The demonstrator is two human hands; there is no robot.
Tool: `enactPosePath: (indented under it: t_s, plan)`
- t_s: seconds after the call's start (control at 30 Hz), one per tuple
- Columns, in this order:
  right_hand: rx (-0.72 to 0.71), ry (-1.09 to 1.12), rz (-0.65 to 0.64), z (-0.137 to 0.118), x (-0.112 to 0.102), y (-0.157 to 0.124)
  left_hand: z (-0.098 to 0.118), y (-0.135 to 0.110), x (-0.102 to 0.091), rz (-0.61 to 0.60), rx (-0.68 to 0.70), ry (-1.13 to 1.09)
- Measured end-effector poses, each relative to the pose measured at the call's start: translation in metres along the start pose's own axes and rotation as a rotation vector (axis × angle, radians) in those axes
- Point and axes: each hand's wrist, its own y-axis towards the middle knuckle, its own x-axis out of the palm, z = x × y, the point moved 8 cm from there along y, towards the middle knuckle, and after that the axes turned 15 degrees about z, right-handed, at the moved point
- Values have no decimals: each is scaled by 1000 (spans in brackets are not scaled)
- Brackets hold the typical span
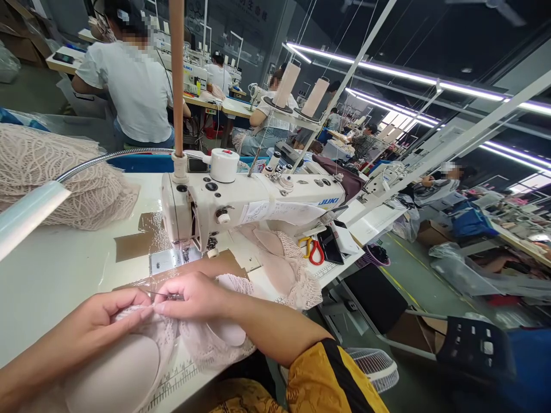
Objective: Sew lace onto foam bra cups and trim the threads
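Note:
A pale pink lace bra piece point(142, 355) with a moulded cup lies at the near edge of the white sewing table point(60, 269). My left hand point(109, 315) pinches its lace edge with closed fingers. My right hand point(193, 295) is closed on the same lace just beside it, fingertips nearly meeting the left ones. Both hands sit in front of the needle area point(186, 252) of a white JUKI sewing machine point(253, 203). More lace pieces point(288, 269) lie under the machine's arm.
A heap of beige lace point(55, 178) sits at the left, with a gooseneck lamp point(30, 212) over it. Red-handled scissors point(314, 249) and a dark phone point(330, 245) lie to the right. Thread cones point(286, 85) stand behind. Other people sew at tables beyond. An aisle runs to the right.

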Motion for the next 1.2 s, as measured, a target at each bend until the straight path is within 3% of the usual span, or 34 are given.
enactPosePath:
  t_s: [1.07,1.2]
  plan:
    - [56,-20,0,-6,-4,-3,-10,1,5,-70,29,-16]
    - [54,-26,7,-6,-5,-3,-6,-1,3,8,48,-15]
